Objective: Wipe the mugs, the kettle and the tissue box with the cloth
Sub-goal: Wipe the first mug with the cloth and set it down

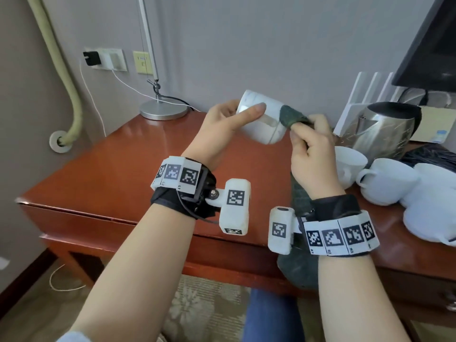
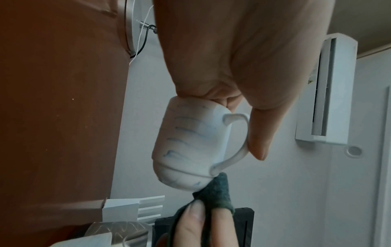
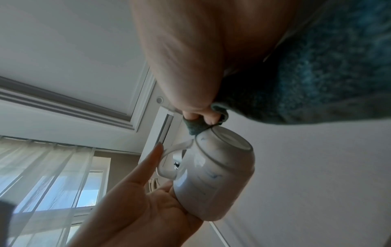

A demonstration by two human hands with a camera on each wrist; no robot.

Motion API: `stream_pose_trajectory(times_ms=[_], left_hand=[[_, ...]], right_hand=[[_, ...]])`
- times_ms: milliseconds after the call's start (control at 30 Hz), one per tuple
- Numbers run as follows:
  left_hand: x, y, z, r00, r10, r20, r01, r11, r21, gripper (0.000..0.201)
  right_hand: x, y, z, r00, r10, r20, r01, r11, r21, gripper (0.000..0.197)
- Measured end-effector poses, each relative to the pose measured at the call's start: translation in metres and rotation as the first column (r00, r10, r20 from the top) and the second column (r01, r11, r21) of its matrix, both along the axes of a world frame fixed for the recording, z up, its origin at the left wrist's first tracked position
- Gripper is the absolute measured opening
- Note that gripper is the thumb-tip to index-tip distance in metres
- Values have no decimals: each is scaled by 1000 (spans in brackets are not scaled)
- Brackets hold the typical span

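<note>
Left hand [image 1: 223,122] grips glossy cylindrical mug [image 1: 261,119]; right hand [image 1: 312,154] pinches fuzzy cloth [image 1: 290,117].

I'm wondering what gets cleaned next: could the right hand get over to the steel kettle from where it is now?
Probably yes. The kettle stands on the desk just right of the right hand, with nothing between them. But that hand is pinching the cloth against the mug, so it's busy.

Soft daylight enters through the curtained window [image 3: 52,175]; glare streaks the bench [image 1: 128,154]; wrist views are dim, blurred, edge-warped.
</note>
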State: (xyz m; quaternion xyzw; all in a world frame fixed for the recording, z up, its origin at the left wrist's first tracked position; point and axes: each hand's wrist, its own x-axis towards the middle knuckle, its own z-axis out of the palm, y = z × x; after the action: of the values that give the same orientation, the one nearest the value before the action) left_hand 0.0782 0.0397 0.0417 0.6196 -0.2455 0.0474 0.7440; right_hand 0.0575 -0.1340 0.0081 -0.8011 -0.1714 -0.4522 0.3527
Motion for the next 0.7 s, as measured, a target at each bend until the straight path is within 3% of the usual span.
stream_pose_trajectory(times_ms=[133,267,467,700], left_hand=[[-9,-10,-4,998,50,-43,-54,992,-112,16],[-20,-22,-4,997,60,-57,-67,990,-127,24],[-21,-48,-3,994,78,-79,-90,983,-158,18],[2,-78,10,993,57,-106,-80,970,-229,50]], right_hand=[[-3,-2,-11,1000,22,15,-21,999,-41,24],[-5,-14,-8,999,40,8,-39,999,-19,22],[-11,-32,-4,1000,-8,30,7,1000,20,20],[1,-52,-6,999,-29,-30,27,998,-50,24]])
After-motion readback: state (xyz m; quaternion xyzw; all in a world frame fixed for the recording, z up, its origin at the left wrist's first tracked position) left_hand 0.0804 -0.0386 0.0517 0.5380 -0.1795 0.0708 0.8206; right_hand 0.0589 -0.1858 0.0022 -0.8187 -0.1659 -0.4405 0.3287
